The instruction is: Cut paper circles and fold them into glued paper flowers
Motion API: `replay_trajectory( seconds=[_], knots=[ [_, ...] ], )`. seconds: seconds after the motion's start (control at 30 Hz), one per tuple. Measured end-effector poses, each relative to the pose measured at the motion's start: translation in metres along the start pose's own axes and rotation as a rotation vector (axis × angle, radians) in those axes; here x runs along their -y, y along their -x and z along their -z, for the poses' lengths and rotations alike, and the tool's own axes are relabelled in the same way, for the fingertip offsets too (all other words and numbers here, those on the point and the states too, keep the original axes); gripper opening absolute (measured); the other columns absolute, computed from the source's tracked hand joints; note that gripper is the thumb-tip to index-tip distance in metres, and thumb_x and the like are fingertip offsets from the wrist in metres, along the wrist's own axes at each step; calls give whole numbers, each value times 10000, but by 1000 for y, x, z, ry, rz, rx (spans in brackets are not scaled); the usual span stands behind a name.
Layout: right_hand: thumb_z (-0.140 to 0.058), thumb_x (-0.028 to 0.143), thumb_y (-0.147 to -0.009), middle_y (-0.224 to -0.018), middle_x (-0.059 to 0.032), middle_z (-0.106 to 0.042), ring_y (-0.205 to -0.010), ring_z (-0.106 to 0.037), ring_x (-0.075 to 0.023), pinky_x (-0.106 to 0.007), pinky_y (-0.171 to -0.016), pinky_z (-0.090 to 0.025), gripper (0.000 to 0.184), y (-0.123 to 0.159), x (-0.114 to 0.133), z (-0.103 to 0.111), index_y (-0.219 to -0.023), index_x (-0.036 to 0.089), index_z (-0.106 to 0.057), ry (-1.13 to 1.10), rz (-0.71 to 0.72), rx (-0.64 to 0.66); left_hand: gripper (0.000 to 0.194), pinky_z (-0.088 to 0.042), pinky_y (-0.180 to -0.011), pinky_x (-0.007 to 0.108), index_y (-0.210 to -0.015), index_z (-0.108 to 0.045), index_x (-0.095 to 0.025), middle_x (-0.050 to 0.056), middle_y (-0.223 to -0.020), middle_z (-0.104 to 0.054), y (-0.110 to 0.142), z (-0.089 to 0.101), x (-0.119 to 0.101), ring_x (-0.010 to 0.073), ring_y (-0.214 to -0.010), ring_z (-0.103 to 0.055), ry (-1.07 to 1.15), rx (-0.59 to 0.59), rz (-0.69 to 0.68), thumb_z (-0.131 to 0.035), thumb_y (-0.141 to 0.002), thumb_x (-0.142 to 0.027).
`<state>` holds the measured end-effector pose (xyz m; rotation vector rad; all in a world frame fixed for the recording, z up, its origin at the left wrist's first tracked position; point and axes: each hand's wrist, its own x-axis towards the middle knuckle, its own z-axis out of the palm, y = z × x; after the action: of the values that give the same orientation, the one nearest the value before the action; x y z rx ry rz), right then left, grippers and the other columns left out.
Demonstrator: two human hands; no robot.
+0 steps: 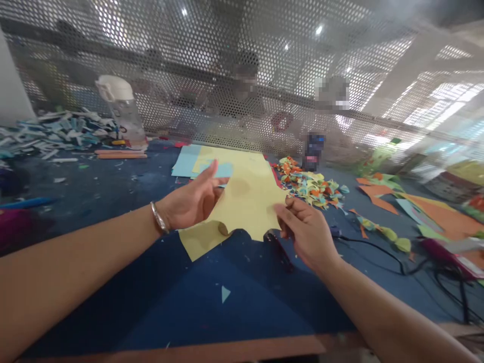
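Note:
A yellow sheet of paper [251, 199] with curved cut-outs along its lower edge is held up over the blue tabletop. My right hand [302, 224] pinches its right edge between thumb and fingers. At the sheet's left edge is my left hand [194, 199], thumb and index finger stretched apart; some fingertips are partly hidden by the paper. Another yellow piece [198, 242] lies flat below, partly covered by the sheet. A dark, slim object [280, 252] lies under my right hand, too blurred to name. Blue and yellow sheets [185, 161] lie behind.
A clear bottle with a white lid [126, 118] stands back left beside a heap of blue and white paper bits [64, 133]. Small colourful twisted paper pieces [313, 186] lie right, with orange sheets [442, 214] and a black cable [378, 247]. A perforated screen [212, 65] rises behind.

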<state>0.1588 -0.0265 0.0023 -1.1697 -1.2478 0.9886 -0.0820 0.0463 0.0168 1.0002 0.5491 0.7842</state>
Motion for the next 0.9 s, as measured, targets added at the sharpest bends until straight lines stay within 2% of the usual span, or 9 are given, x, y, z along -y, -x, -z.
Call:
replay_trajectory(
  seconds=[0.1, 0.17, 0.23, 0.3, 0.43, 0.53, 0.7, 0.83, 0.9],
  knots=[
    [-774, 429, -813, -543, 81, -543, -411, -486, -44, -158, -401, -406, 322, -2, 0, 0, -752, 188, -569, -4, -8, -24, 722, -562, -876, 365, -1306, -645, -184, 141, -1118, -747, 7, 4, 7, 305, -1080, -687, -186, 406, 70, -745, -742, -624],
    [-775, 428, -811, -561, 81, -528, -419, -480, -46, -163, -399, -416, 311, -2, -1, -1, -768, 185, -586, -7, -22, -29, 808, -517, -987, 396, -1398, -581, -220, 123, -1219, -718, 10, 1, 11, 325, -1235, -611, -216, 552, 51, -794, -703, -574],
    [-772, 430, -813, -567, 84, -505, -422, -471, -47, -165, -394, -418, 305, -2, -2, -1, -781, 184, -595, -9, -33, -32, 853, -486, -1039, 418, -1427, -552, -240, 114, -1284, -689, 12, -3, 13, 344, -1312, -553, -199, 625, 49, -825, -674, -534],
    [-774, 430, -812, -560, 88, -488, -422, -460, -46, -166, -392, -413, 309, -2, -4, -2, -778, 186, -587, -7, -38, -35, 811, -481, -1046, 426, -1419, -556, -223, 129, -1298, -681, 13, -8, 12, 351, -1309, -555, -166, 596, 35, -811, -703, -506],
    [-786, 432, -798, -573, 85, -491, -438, -454, -52, -175, -406, -424, 323, -1, -5, -3, -789, 194, -568, -8, -54, -37, 601, -499, -1024, 420, -1325, -625, -207, 138, -1207, -727, 14, -21, 14, 310, -1206, -642, -109, 366, 25, -782, -766, -366],
    [-782, 431, -796, -620, 68, -524, -477, -460, -63, -186, -427, -444, 308, -1, -4, -4, -823, 200, -579, -10, -79, -43, 480, -489, -1046, 400, -1205, -703, -222, 119, -1175, -744, 18, -32, 17, 301, -1204, -650, -41, 264, 9, -805, -739, -281],
    [-750, 429, -823, -620, 63, -522, -464, -445, -69, -195, -402, -403, 276, -3, -4, -4, -823, 212, -580, -25, -11, -87, 624, -482, -1080, 402, -1323, -640, -267, 97, -1389, -636, 28, -43, 20, 332, -1345, -544, 184, 170, -110, -814, -742, -414],
    [-733, 426, -849, -599, 74, -507, -453, -458, -68, -196, -423, -458, 256, -4, -7, -2, -862, 217, -587, 1, 36, -119, 661, -447, -1109, 417, -1347, -620, -242, 114, -1324, -669, 27, -47, 31, 321, -1292, -578, -1, 242, -195, -839, -737, -366],
    [-718, 414, -869, -552, 81, -508, -446, -482, -74, -199, -444, -469, 244, -6, -7, -2, -841, 217, -576, 63, 62, -95, 550, -508, -1021, 411, -1260, -675, -192, 137, -1212, -716, 21, -46, 37, 316, -1170, -646, -83, 114, -139, -821, -758, -362]
  ],
)
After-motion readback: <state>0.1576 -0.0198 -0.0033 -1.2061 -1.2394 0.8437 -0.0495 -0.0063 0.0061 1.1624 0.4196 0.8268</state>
